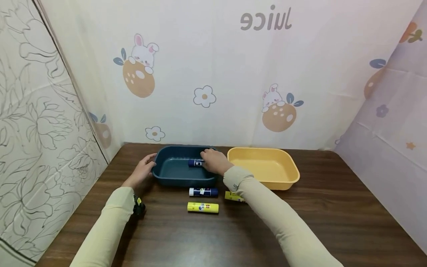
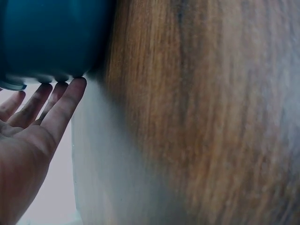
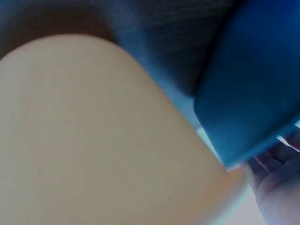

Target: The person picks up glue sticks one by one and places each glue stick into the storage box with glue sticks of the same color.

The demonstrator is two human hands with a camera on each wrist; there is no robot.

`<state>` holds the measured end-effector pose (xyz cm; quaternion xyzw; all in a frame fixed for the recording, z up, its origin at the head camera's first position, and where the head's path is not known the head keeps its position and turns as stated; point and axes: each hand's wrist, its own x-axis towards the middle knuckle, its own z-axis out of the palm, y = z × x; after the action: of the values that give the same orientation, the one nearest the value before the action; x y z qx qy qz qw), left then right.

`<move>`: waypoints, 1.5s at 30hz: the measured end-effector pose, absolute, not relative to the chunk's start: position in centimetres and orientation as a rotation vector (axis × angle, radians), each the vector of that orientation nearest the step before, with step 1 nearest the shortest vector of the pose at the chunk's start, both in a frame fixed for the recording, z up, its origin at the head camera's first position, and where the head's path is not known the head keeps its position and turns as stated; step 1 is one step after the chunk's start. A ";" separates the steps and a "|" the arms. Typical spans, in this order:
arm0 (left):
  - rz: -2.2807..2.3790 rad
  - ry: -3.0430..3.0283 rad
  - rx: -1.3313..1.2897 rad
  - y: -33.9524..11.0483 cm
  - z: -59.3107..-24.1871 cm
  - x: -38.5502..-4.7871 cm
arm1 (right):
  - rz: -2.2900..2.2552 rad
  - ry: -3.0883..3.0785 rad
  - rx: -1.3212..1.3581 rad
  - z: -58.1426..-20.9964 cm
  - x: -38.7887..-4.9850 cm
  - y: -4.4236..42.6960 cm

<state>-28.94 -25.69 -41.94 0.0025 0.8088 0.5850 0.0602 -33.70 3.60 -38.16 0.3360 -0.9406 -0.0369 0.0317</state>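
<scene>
Left hand [image 1: 144,170] straight-fingered against teal tray's [image 1: 181,182] wall; right hand [image 1: 215,162] curled, navy glue stick [image 1: 195,163] apparently pinched | stick seen inside tray, near worktop's [image 1: 333,200] far edge, axis roughly parallel, left of nearer right hand

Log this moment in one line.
left hand: touching blue tray | right hand: holding blue glue stick within tray | table: second blue stick, yellow stick, partly hidden yellow stick, yellow tray

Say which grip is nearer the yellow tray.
Right. The right grip is over the right end of the blue tray, just left of the yellow tray; the left grip touches the blue tray's left end, farther off.
</scene>
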 end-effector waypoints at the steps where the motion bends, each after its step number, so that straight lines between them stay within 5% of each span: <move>1: 1.780 2.442 0.006 -25.7 -42.0 -28.9 | -0.102 -2.888 1.045 -37.8 -33.4 3.8; 17: 1.760 2.445 0.021 -26.1 -42.1 -29.0 | 0.082 -2.761 1.188 -33.8 -28.0 8.6; 28: 1.740 2.459 0.026 -26.0 -42.1 -28.9 | 0.266 -2.765 1.174 -35.4 -23.4 13.5; 45: 1.745 2.440 0.020 -25.8 -42.0 -29.1 | 0.363 -2.547 1.180 -38.3 -21.1 17.2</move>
<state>-29.09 -25.76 -41.99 0.0065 0.8113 0.5803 0.0710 -21.14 17.21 -38.30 0.4119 -0.8889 0.1268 0.1550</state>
